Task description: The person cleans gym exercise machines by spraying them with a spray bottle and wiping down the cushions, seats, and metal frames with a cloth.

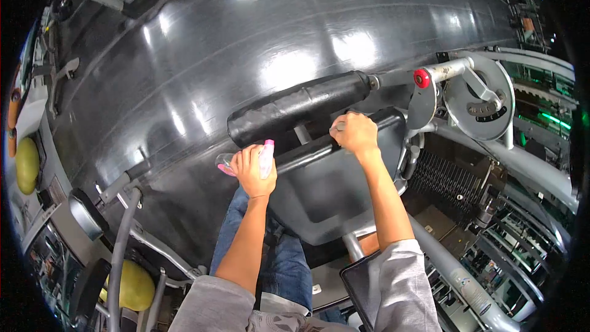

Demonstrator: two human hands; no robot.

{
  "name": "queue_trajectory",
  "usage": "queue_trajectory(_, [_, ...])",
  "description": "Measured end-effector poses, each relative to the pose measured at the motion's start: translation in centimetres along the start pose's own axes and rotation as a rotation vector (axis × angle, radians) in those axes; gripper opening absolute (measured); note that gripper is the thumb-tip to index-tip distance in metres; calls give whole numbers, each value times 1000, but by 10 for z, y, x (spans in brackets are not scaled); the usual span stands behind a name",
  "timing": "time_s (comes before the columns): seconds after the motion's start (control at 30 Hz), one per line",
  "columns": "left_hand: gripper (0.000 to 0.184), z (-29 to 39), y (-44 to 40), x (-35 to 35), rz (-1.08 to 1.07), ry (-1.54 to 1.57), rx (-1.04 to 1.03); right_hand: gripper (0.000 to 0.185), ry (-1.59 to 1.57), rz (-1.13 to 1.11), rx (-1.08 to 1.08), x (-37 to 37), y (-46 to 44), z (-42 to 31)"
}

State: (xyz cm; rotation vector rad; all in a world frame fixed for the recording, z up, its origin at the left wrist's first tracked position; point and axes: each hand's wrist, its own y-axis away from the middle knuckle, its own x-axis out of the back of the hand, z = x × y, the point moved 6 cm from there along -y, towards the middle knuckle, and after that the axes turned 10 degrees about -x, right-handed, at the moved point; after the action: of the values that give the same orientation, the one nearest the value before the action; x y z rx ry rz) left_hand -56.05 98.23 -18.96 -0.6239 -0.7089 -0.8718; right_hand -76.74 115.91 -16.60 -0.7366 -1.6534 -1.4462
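Note:
My left hand [251,169] is wrapped around a small clear bottle with pink parts [266,158], probably a spray bottle, held over the left front corner of a black padded seat [326,190]. Fingers hide most of the bottle. Curled at the seat's front edge is my right hand [357,132], closed; a bit of something greyish shows at its fingers, too small to name. Just beyond both hands lies a black cylindrical roller pad [301,103], its covering creased, and neither hand visibly touches it.
A grey lever with a red knob [421,78] and a slotted round plate [482,107] stand at the right. Beside them is a weight stack [452,181]. Metal frame tubes [123,246] and a yellow ball [130,286] are at the left. Shiny black flooring [203,43] stretches beyond.

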Motion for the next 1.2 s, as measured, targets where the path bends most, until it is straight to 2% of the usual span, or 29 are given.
queue_trajectory(0.07, [34,2,-2,2,7,13,-14,12,40,14,7,-9,10,-6])
queue_trajectory(0.13, [34,3,-3,3,-1,18,-22,16,9,89,138,-12,45,-37])
queue_trajectory(0.2, [34,3,-4,3,12,22,-8,26,-192,13,207,-22,87,-58])
queue_trajectory(0.3, [33,1,-4,1,-12,51,8,35,-411,121,292,-43,133,-43])
queue_trajectory(0.47, [33,1,-5,0,-44,55,16,25,-472,482,41,-55,118,32])
queue_trajectory(0.53, [32,1,-5,0,-23,58,12,22,-543,503,-28,-55,113,31])
queue_trajectory(0.6, [32,1,-4,-1,-33,49,8,21,-669,632,-183,-62,121,24])
queue_trajectory(0.67, [32,1,-4,-2,-40,39,1,24,-785,622,-274,-73,133,4])
queue_trajectory(0.73, [33,2,-4,0,-31,30,-8,28,-747,575,-148,-78,148,-26])
queue_trajectory(0.83, [33,3,-6,3,-5,42,-45,34,-680,380,83,-79,161,-51])
queue_trajectory(0.87, [33,4,-4,4,8,47,-55,34,-682,372,81,-77,161,-46])
queue_trajectory(0.93, [32,2,-2,0,-5,7,-47,35,-506,232,233,-74,150,-37])
queue_trajectory(0.97, [32,2,-3,-1,7,16,-59,33,-433,284,260,-67,144,-25])
queue_trajectory(1.0, [31,2,-2,-1,19,25,-70,30,-429,385,227,-64,136,-9])
queue_trajectory(1.07, [31,2,-2,-1,29,6,-78,25,-528,585,24,-54,119,25])
queue_trajectory(1.13, [31,1,-1,-2,43,-11,-82,24,-615,643,-153,-48,110,45])
queue_trajectory(1.2, [31,-1,0,-4,46,-13,-98,24,-627,710,-142,-52,111,37])
